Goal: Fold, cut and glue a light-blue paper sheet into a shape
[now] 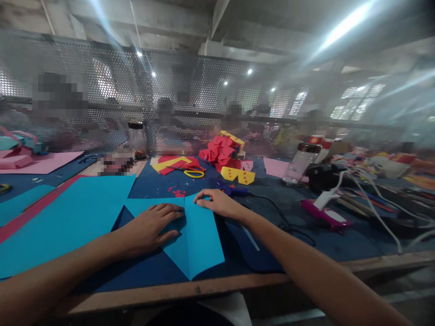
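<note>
A folded sheet of blue paper lies on the dark blue table mat in front of me. My left hand lies flat on the paper's left half, fingers stretched out along the centre crease. My right hand rests at the paper's top edge, fingertips bent down and pressing on the fold near the top corner. Neither hand lifts the sheet.
A big blue sheet covers the left. Behind: yellow-handled scissors, a pile of red and yellow paper pieces, a glass jar, a blue glue gun with cable. Right: bottles, white cables, clutter. People sit beyond the mesh screen.
</note>
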`<state>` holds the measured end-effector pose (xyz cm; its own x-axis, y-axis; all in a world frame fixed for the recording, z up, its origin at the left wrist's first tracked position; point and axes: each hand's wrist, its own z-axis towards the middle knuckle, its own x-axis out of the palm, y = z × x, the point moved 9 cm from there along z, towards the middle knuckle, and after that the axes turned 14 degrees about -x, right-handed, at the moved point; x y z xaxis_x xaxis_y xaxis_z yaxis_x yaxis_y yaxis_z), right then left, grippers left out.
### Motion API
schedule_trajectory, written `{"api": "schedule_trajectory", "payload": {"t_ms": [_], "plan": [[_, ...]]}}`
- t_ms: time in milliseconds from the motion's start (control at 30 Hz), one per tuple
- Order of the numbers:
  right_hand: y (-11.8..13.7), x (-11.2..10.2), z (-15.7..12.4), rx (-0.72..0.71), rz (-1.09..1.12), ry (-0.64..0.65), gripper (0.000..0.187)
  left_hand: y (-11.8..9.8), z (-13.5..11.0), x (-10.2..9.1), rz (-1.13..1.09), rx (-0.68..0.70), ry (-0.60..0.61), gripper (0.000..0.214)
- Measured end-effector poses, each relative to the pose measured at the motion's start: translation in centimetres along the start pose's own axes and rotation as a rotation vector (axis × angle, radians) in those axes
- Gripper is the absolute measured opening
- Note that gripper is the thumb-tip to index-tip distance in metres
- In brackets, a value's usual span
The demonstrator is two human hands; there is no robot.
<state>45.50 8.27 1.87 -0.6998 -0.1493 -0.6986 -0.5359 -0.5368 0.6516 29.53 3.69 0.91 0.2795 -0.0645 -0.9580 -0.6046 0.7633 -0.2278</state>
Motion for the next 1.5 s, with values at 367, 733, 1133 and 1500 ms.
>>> {"api": "schedule_trajectory", "payload": {"t_ms": [367,733,1133,1500], "plan": [[-0.2,1.0,-0.7,0.061,-0.067,0.089,0.025,-0.4,0.0,-0.3,-0.008,0.013,0.004,0.038],[0.7,0.4,-0.8,-0.003,-0.038,0.071,0.018,-0.1,0.1,0.0,0.000,0.015,0.020,0.040],[0.6,0.0,-0.8,0.012,-0.061,0.042,0.017,-1.2,-0.3,-0.5,-0.052,0.024,0.037,0.043],[1.4,1.0,-0.9,-0.046,-0.075,0.164,0.020,-1.3,-0.3,-0.5,-0.052,0.019,0.042,0.043]]}}
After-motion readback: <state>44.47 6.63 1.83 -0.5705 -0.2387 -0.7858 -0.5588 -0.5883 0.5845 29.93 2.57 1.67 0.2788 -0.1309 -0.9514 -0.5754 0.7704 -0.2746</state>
